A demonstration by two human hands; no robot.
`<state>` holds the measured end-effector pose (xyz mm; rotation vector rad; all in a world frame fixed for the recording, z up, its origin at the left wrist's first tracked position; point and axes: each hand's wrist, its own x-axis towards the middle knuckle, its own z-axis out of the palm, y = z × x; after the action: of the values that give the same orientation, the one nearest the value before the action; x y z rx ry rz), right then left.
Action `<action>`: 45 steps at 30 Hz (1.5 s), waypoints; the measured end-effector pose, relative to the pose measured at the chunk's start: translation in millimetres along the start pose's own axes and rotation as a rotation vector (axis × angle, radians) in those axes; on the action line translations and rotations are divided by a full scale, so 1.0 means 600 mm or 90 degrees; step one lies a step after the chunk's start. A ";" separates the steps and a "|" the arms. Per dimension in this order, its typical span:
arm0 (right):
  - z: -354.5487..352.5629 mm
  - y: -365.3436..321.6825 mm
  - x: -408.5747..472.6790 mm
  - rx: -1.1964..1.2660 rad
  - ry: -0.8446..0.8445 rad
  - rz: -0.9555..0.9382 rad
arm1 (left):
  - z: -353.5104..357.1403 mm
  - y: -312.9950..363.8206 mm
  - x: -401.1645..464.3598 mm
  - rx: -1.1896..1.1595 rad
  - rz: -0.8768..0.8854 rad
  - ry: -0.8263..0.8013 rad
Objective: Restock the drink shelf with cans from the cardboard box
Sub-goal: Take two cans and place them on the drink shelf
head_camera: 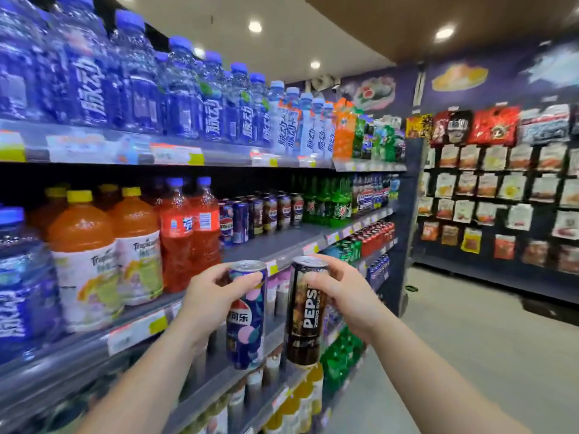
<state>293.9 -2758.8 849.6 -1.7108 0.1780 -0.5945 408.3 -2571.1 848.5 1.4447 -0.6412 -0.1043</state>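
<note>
Two slim cans are held up side by side at lower centre of the frame, in front of the drink shelf (pixel 275 242): a blue can (pixel 247 321) with pink spots and a Pepsi logo, and just to its right a black can (pixel 305 314) printed with PEPSI in white letters running up its side. Both stand nearly upright, tilted slightly toward each other at the top, close but with a narrow gap between them. The left hand (pixel 210 300) grips the blue can from its left side, its fingers (pixel 247 278) curled around the upper part just under the rim. The right hand (pixel 344 294) grips the black can from its right side, thumb across the front near the top and the other fingers closed over the rim. Both forearms reach up from the bottom edge of the frame. Behind the cans, the middle shelf has a bare grey stretch, and at its back stands a row of shelved cans (pixel 263 213) in blue and dark colours. To the left of these are red bottles (pixel 188 233) and orange juice bottles (pixel 94 255); to the right, green bottles (pixel 329 202). The top shelf, upper left of the frame, carries blue-capped bottles (pixel 150 86). At the far right, snack packets (pixel 488 189) hang on a dark wall rack.
</note>
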 end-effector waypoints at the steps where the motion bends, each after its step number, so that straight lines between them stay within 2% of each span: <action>1: -0.019 0.019 0.034 0.007 -0.014 0.000 | 0.018 -0.017 0.026 0.005 -0.003 0.016; 5: -0.091 0.081 0.169 0.025 -0.096 -0.005 | 0.084 -0.078 0.118 0.001 -0.019 0.122; 10: -0.148 0.108 0.331 0.048 -0.219 -0.001 | 0.150 -0.093 0.214 0.023 -0.029 0.254; 14: -0.152 0.117 0.431 0.090 -0.284 -0.016 | 0.164 -0.080 0.274 0.063 -0.017 0.346; 19: -0.122 0.128 0.519 0.138 -0.331 -0.045 | 0.158 -0.061 0.344 0.110 0.066 0.414; 25: -0.085 0.130 0.595 0.170 -0.323 -0.063 | 0.126 -0.094 0.419 0.188 0.052 0.457; 29: -0.087 0.134 0.646 0.178 -0.311 -0.078 | 0.117 -0.126 0.449 0.268 0.027 0.540; 32: -0.099 0.146 0.692 0.166 -0.287 -0.073 | 0.110 -0.155 0.468 0.274 0.003 0.560; 37: -0.122 0.164 0.769 0.178 -0.246 -0.057 | 0.093 -0.171 0.501 0.339 -0.016 0.689; 41: -0.128 0.183 0.822 0.178 -0.218 -0.057 | 0.078 -0.179 0.527 0.374 -0.036 0.709; 45: -0.122 0.201 0.851 0.154 -0.233 -0.071 | 0.083 -0.184 0.529 0.392 -0.038 0.734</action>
<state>719.7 -3070.9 890.1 -1.5692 -0.2425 -0.3581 682.4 -2771.6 853.4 1.7930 0.3651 0.8953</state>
